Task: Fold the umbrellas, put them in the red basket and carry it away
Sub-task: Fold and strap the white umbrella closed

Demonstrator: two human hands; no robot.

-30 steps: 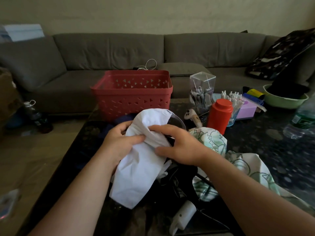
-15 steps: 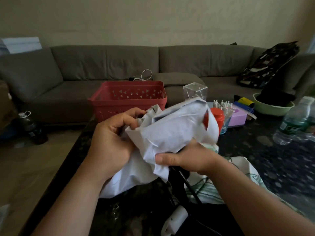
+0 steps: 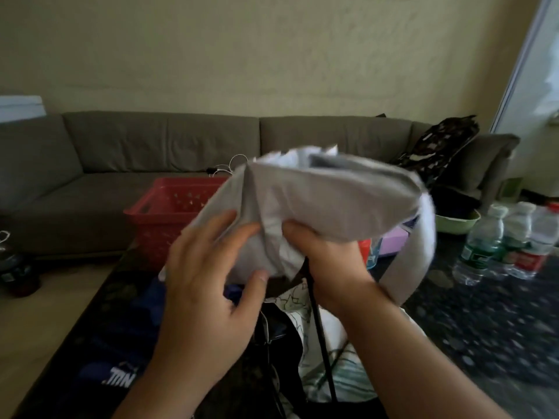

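A white umbrella, bunched into a thick roll, is raised above the dark table. My right hand grips its underside from below, fingers curled into the folds. My left hand lies against the roll's left end with fingers spread and fairly straight. A second umbrella with a green leaf print lies open on the table under my arms, with thin black ribs crossing it. The red basket stands at the table's far edge, partly hidden behind the white fabric.
Three water bottles stand at the right of the table. A green bowl and a purple box sit behind the umbrella. Dark blue fabric covers the table's left side. A grey sofa runs along the wall.
Both hands have lifted the white umbrella higher and turned it sideways. My left hand has loosened from a grip to a flatter touch. The camera has tilted up.
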